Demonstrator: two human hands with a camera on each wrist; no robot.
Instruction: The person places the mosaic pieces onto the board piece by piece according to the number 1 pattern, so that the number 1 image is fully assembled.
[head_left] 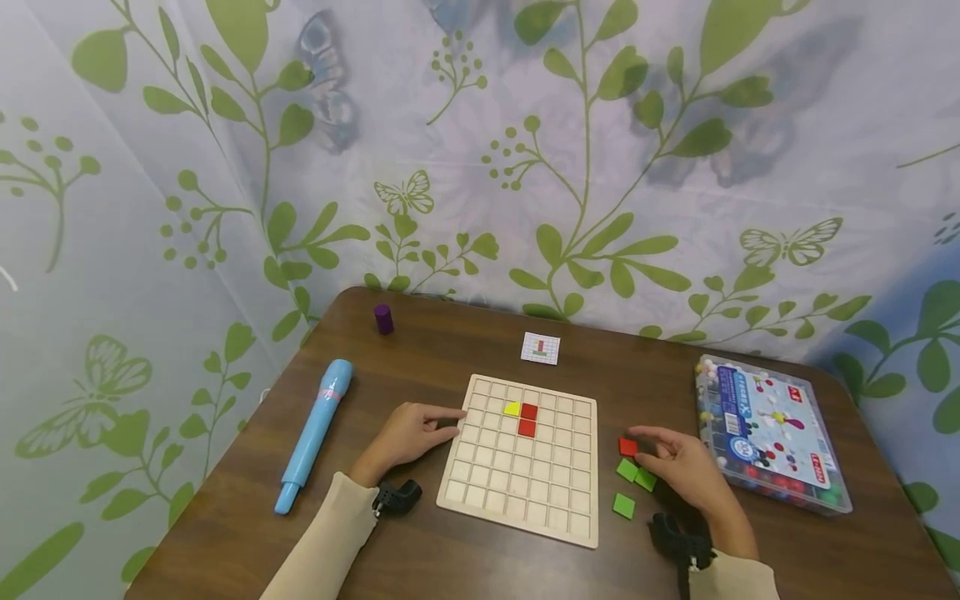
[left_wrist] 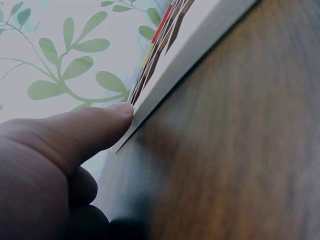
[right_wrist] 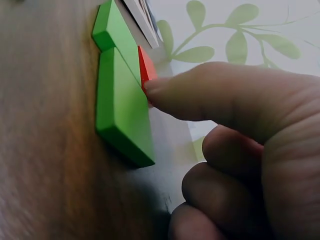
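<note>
A pale wooden grid board [head_left: 517, 487] lies on the table. Two red square tiles [head_left: 527, 427] and a yellow quarter-round tile [head_left: 512, 408] sit in its upper cells. My left hand [head_left: 408, 433] rests its straight index finger and thumb at the board's left edge; the left wrist view shows a fingertip on that edge [left_wrist: 165, 82]. Right of the board, my right hand [head_left: 686, 471] pinches a loose red tile [head_left: 627, 447] between thumb and index finger. Several green tiles [head_left: 624, 506] lie just below it, two close together [right_wrist: 127, 110] in the right wrist view.
A small pattern card [head_left: 541, 348] lies beyond the board. On the left are a light-blue toy microphone-like stick [head_left: 313, 437] and a purple cylinder [head_left: 383, 319]. A clear plastic case of colored balls [head_left: 772, 433] lies at right. A leaf-patterned cloth [head_left: 480, 167] hangs behind the table.
</note>
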